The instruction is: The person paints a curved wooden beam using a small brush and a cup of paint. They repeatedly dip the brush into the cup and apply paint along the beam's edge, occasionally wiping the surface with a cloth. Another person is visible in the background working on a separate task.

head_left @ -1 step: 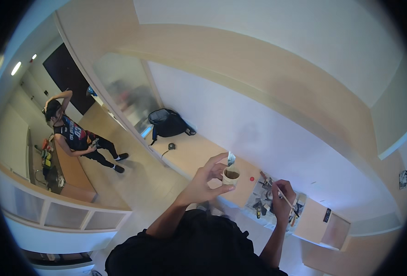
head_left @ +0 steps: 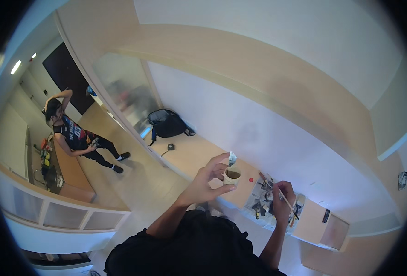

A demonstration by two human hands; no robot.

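Raised in front of me, my left hand [head_left: 208, 179] is closed around a small pale cup [head_left: 231, 181] with brown contents showing inside. A small whitish piece with grey smears [head_left: 232, 159] stands up at the cup's far rim, by my fingertips; its kind is unclear. Farther right, my right hand [head_left: 284, 195] grips a thin brush [head_left: 288, 202], its pale handle slanting down to a dark tip. The brush is well apart from the cup. Below and behind this hand, a mixed lot of tools and small items [head_left: 261, 202] lies on a covered patch of the wooden bench.
A long wooden bench [head_left: 196, 149] runs along the white wall, bearing a black backpack [head_left: 169, 124], a tape measure [head_left: 171, 146], a red disc [head_left: 251, 180] and a dark remote [head_left: 326, 215]. Another person [head_left: 74, 133] stands at the left beside a counter with a sink.
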